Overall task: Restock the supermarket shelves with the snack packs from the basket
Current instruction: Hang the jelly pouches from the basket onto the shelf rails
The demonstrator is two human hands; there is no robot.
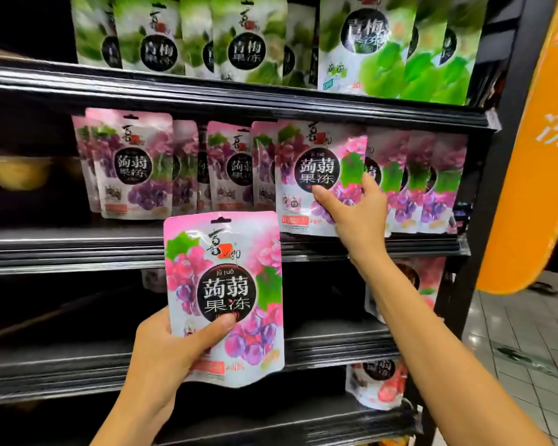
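One grape pack is pinched at the shelf by the right hand; a second pack, unshelved, is gripped by the left hand.

1. Two hands: left hand, right hand.
2. Two purple packs gripped: left-hand pack, right-hand pack.
3. At least seven shelved purple packs, overlapping.
4. At least seven green packs, overlapping.
5. Two red packs.
6. One orange sign.

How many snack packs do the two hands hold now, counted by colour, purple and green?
Purple packs: 2, one in the left hand, one in the right hand
Green packs: 0
Total: 2
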